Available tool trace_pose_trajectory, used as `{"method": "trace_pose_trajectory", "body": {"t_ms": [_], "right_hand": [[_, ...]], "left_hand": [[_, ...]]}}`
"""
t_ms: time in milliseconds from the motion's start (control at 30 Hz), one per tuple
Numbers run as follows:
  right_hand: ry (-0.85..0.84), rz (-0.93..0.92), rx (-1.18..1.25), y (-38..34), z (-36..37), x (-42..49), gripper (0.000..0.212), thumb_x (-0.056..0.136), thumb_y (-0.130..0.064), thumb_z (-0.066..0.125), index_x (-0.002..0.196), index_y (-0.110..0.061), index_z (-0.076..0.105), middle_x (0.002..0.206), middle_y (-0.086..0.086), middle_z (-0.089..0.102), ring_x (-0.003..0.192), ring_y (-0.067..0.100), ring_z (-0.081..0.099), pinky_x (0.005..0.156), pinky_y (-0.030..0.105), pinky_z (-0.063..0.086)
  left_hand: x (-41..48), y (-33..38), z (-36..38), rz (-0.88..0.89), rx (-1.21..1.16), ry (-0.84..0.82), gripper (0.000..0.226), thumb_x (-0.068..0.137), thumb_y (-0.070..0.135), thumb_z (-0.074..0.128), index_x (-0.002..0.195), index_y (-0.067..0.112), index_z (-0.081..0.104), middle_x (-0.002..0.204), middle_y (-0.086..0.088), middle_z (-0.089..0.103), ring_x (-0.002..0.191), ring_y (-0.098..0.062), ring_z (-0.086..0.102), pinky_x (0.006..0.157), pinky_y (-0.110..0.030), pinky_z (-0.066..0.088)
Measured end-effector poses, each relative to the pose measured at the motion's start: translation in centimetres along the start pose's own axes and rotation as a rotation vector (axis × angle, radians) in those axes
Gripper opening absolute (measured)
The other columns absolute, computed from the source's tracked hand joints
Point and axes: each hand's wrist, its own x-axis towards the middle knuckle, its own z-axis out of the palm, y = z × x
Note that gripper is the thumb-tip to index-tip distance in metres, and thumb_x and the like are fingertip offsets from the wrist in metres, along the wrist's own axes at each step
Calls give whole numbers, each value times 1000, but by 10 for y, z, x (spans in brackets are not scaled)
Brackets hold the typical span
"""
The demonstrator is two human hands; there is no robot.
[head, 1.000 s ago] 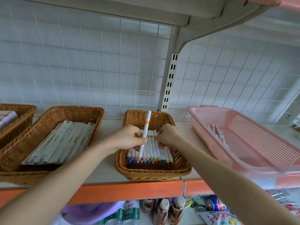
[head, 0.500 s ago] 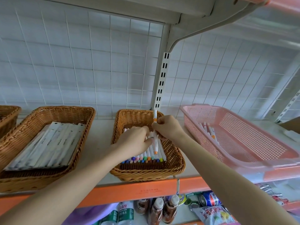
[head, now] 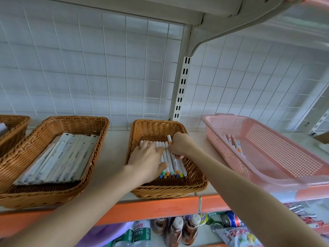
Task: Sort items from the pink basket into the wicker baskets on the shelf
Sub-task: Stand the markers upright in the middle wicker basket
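Two hands in mid wicker basket (head: 167,191): left hand (head: 147,163) flat over markers (head: 173,165), right hand (head: 179,146) fingers (head: 178,156) prob. pinching one marker (head: 169,139).

The tally, kind by kind

Wicker baskets numbered three: a cut-off wicker basket (head: 14,120) at nine o'clock, a wide wicker basket (head: 71,125) at eight holding about five flat white packets (head: 58,161), and a small wicker basket (head: 156,128) at six with at least eight lined-up markers (head: 173,163), some hidden under the left hand (head: 147,161). The right hand (head: 179,145), the second of two, pinched one marker (head: 169,138). One pink basket (head: 219,147) at four held at least three loose markers (head: 235,144). Low at six stood three brown bottles (head: 176,230), two water bottles (head: 141,232), one can (head: 231,220) and one snack bag (head: 238,236).
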Motion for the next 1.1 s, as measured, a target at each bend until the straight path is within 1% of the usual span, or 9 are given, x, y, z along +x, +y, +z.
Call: {"method": "trace_pose_trajectory", "body": {"t_ms": [133,300,500,600,667,800,967,1033,1100], "right_hand": [[-29,-4,50,-2,-1,0,25,89,-5,48,64,-5,50,57,8,58,40,12,51,45,21,46],[-1,-57,-25,-1,-12,-8,22,88,-4,47,69,-3,58,66,8,66,52,13,58,63,24,54],[274,-115,79,43,-79,-31,21,88,-13,44,93,-4,62,85,12,66,74,26,65,64,31,54],[307,8,38,94,-110,-36,23,87,-12,41,95,-6,62,83,10,67,69,22,64,62,28,54],[263,109,-2,129,-121,-38,23,88,-10,41,93,-5,63,71,6,64,54,14,59,53,22,50],[38,183,-81,186,-119,-33,23,94,-7,42,104,4,60,75,9,63,58,14,59,56,19,51],[-174,231,-35,224,-93,-4,28,95,-16,48,108,9,53,68,6,55,45,10,50,37,14,42],[-215,239,-9,230,-88,6,27,96,-20,47,101,7,52,65,6,54,40,9,49,35,15,40],[-227,242,11,233,-85,17,25,96,-17,46,80,1,50,49,2,52,29,6,44,32,15,37]], "left_hand": [[-1,0,0,-14,-21,18,56,97,45,36,144,15,30,146,-10,32,136,-27,24,106,-38,30],[1,-1,-2,-17,-36,11,55,98,44,34,144,15,29,146,-8,33,136,-26,25,104,-36,33],[31,18,-27,20,-48,43,51,99,44,31,139,13,37,141,-9,39,131,-26,32,103,-37,35],[55,43,-40,56,-75,127,50,98,43,33,136,12,42,138,-8,43,128,-25,37,99,-36,37],[71,62,-45,75,-121,168,48,97,42,36,134,12,45,133,-7,47,122,-24,43,94,-35,42],[100,101,-45,104,-141,154,45,97,42,36,129,13,48,126,-8,50,116,-24,46,84,-34,46],[123,134,-38,139,-169,156,38,98,39,34,117,13,52,123,-5,52,111,-21,48,76,-29,44],[132,144,-36,137,-193,163,38,98,38,34,119,12,52,125,-6,52,110,-21,49,81,-31,48],[139,150,-34,137,-194,170,39,97,38,35,121,12,52,125,-5,53,108,-21,50,83,-33,50]]}}
